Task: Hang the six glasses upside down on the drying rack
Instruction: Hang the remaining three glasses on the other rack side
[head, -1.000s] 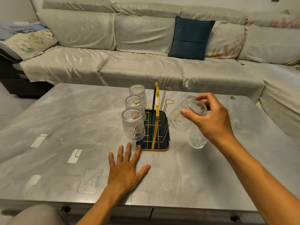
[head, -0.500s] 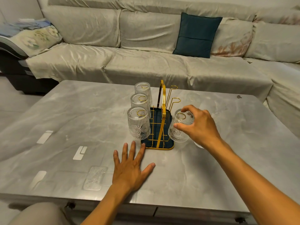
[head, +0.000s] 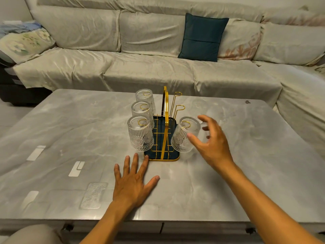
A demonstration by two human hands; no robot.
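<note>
A gold wire drying rack [head: 165, 110] with a dark blue tray stands mid-table. Three ribbed clear glasses hang upside down on its left prongs: front [head: 139, 136], middle [head: 140, 110], back [head: 145, 97]. A fourth glass [head: 182, 138] hangs tilted, upside down, on the front right prong. My right hand [head: 214, 147] hovers just right of it, fingers spread, thumb tip by its side. My left hand [head: 131, 184] lies flat on the table in front of the rack. The two rear right prongs are bare. Another glass [head: 199, 103] stands faintly visible on the table behind.
The grey marble table [head: 70, 131] has its front edge close to me. A beige sofa [head: 158, 67] with a dark teal cushion [head: 202, 37] runs behind and along the right side. Something glassy shows blurred behind my right hand.
My right hand carried a glass from the table's right side, set it upside down on the front right prong, and has let go. The left hand stayed flat.
</note>
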